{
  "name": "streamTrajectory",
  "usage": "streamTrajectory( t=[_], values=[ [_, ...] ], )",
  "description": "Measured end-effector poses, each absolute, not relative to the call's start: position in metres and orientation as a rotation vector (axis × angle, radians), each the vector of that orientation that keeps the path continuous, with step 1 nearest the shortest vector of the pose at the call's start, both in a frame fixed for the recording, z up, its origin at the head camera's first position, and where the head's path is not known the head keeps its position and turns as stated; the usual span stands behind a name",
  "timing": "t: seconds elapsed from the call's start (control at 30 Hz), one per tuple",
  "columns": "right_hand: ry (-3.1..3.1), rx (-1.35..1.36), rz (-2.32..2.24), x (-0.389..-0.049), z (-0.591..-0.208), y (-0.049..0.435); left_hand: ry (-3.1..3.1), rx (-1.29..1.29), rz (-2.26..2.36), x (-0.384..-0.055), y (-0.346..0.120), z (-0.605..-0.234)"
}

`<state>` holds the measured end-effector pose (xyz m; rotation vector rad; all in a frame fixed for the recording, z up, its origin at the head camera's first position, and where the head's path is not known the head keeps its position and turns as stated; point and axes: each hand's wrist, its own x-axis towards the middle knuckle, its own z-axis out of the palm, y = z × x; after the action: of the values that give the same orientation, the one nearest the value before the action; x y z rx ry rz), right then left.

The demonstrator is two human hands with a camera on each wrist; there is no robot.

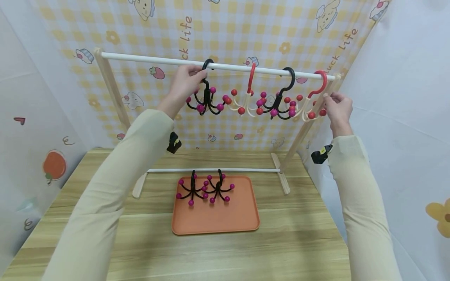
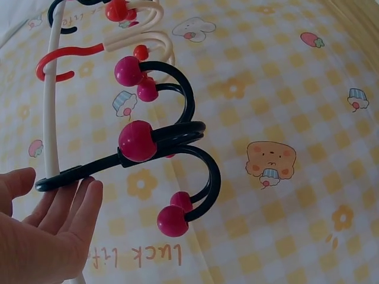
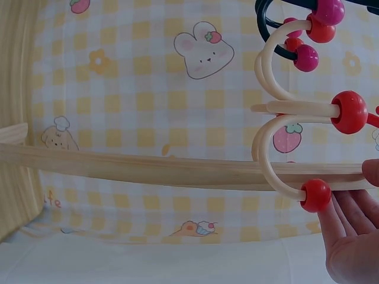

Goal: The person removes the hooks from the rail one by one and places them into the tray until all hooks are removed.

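Several octopus-style hangers with ball-tipped arms hang from a white rail. My left hand [image 1: 187, 84] is at the hook of the leftmost black hanger with magenta balls [image 1: 207, 95]. In the left wrist view its fairly straight fingers [image 2: 84, 210] touch the hook from below, the thumb apart. To the right hang a cream hanger with a red hook [image 1: 246, 103], a second black hanger [image 1: 278, 101] and another cream one [image 1: 306, 102]. My right hand [image 1: 339, 109] grips the rack's wooden post [image 3: 177, 171] between thumb and fingers, beside a red ball [image 3: 315, 195].
Two more black hangers [image 1: 192, 187] lie on an orange tray [image 1: 225, 222] on the wooden table [image 1: 295, 242]. Above it runs the white rail [image 1: 151, 59], and a lower bar [image 1: 246, 170] joins the rack's feet. A yellow checked cloth [image 1: 232, 128] hangs behind.
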<state>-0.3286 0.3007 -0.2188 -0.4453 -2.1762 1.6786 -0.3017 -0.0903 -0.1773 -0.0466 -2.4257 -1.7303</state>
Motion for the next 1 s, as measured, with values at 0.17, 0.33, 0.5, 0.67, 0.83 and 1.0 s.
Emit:
streamTrajectory(
  t=[0.17,0.33,0.5,0.67,0.83,1.0],
  values=[
    [-2.169,-0.439,1.677,-0.328,-0.219,0.301,-2.396,-0.052,-1.748,-0.306,-0.088,-0.175],
    [-2.172,-0.441,1.680,-0.329,-0.220,0.301,-2.404,-0.046,-1.726,-0.307,-0.086,-0.175],
    [-2.176,-0.444,1.676,-0.330,-0.219,0.302,-2.391,-0.067,-1.718,-0.306,-0.084,-0.174],
    [-2.192,-0.457,1.663,-0.330,-0.219,0.302,-2.376,-0.073,-1.694,-0.303,-0.082,-0.171],
    [-2.194,-0.458,1.665,-0.330,-0.219,0.302,-2.344,-0.072,-1.709,-0.299,-0.082,-0.165],
    [-2.197,-0.451,1.661,-0.330,-0.219,0.303,-2.302,-0.064,-1.723,-0.296,-0.084,-0.157]
  ],
)
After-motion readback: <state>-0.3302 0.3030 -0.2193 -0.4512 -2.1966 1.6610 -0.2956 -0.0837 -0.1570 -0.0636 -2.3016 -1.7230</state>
